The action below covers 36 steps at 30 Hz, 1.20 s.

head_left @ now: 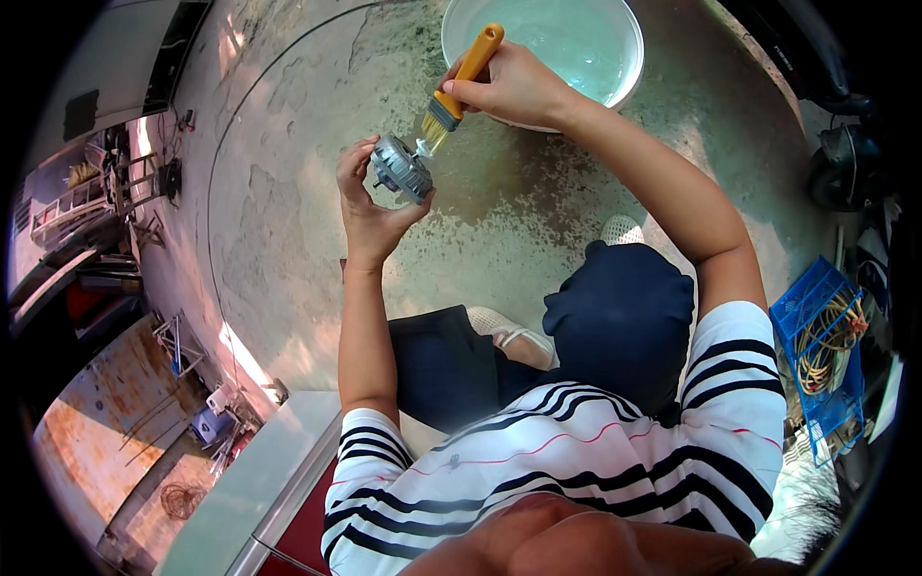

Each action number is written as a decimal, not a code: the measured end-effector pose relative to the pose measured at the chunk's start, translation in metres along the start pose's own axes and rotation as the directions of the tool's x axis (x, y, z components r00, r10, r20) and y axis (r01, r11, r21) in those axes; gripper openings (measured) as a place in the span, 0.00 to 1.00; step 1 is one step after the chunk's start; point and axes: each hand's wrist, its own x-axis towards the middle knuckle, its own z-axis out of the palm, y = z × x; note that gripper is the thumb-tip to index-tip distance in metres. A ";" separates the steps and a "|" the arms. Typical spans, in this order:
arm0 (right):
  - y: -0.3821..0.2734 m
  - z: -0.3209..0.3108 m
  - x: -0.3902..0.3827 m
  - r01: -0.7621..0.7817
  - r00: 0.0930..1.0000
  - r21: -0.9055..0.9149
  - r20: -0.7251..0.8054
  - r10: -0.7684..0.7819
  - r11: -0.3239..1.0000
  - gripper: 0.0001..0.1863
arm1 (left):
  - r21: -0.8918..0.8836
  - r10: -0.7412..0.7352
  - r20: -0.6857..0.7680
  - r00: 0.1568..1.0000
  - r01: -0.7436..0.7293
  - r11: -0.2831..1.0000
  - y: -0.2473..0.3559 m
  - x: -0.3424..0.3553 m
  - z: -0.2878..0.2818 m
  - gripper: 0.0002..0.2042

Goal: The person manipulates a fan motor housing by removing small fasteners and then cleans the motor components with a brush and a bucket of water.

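My left hand (363, 206) grips a small round grey metal motor (403, 170) between thumb and fingers, holding it up over the floor. A short shaft sticks out of its lower left side, and a white fitting shows at its upper right. In my right hand (514, 82) is a brush (476, 58) with a yellow-orange handle, a grey ferrule and pale bristles. It slants down to the left, and the bristle tips are at the motor's white fitting; whether they touch it I cannot tell. Behind my right hand stands a white basin (629, 72) of water.
Wet patches mark the concrete floor (288, 221) below the motor. A dark cable (213, 144) curves along the left. A blue crate (802, 312) with coiled hose stands at the right, near a wheel (834, 178). A pale bench-like surface (279, 470) lies at lower left.
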 end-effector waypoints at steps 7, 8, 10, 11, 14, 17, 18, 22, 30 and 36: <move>-0.009 0.009 0.002 -0.072 0.994 -0.009 0.085 0.073 0.997 0.15 | 0.324 0.151 0.121 0.981 -0.183 0.928 0.008 -0.003 0.000 0.41; -0.010 0.006 0.003 -0.061 0.997 0.060 0.060 0.058 0.996 0.16 | 0.324 0.140 0.140 0.980 -0.179 0.929 0.008 -0.004 0.000 0.41; -0.018 -0.001 0.004 -0.040 0.999 0.199 0.014 0.038 0.979 0.17 | 0.352 0.190 0.133 0.973 -0.225 0.908 0.006 -0.004 0.001 0.41; -0.021 0.003 0.001 -0.062 0.996 0.243 0.071 0.046 0.968 0.18 | 0.367 0.214 0.130 0.968 -0.247 0.897 0.004 -0.003 0.002 0.41; -0.023 0.004 0.000 -0.188 0.969 -0.020 0.159 0.189 0.982 0.17 | 0.405 0.210 0.167 0.963 -0.261 0.876 0.005 -0.004 0.001 0.41; -0.016 0.004 0.004 -0.108 0.989 0.073 0.106 0.100 0.991 0.18 | 0.423 0.226 0.172 0.959 -0.279 0.862 0.006 -0.001 0.003 0.41; -0.019 0.003 0.003 -0.098 0.989 0.123 0.125 0.083 0.988 0.18 | 0.423 0.246 0.165 0.955 -0.293 0.857 0.006 0.002 0.004 0.41; -0.021 0.006 -0.004 -0.044 0.993 -0.139 0.101 0.058 0.989 0.18 | 0.464 0.219 0.201 0.955 -0.290 0.837 0.003 -0.002 0.003 0.41; -0.006 -0.010 0.011 -0.064 0.996 -0.252 -0.077 0.046 0.966 0.16 | 0.222 -0.044 0.082 0.996 0.024 0.975 0.000 -0.004 0.008 0.44; 0.081 -0.054 0.060 -0.252 0.839 -0.468 -0.542 -0.050 0.847 0.15 | -0.297 -0.502 0.178 0.846 0.533 0.793 0.010 0.000 -0.007 0.47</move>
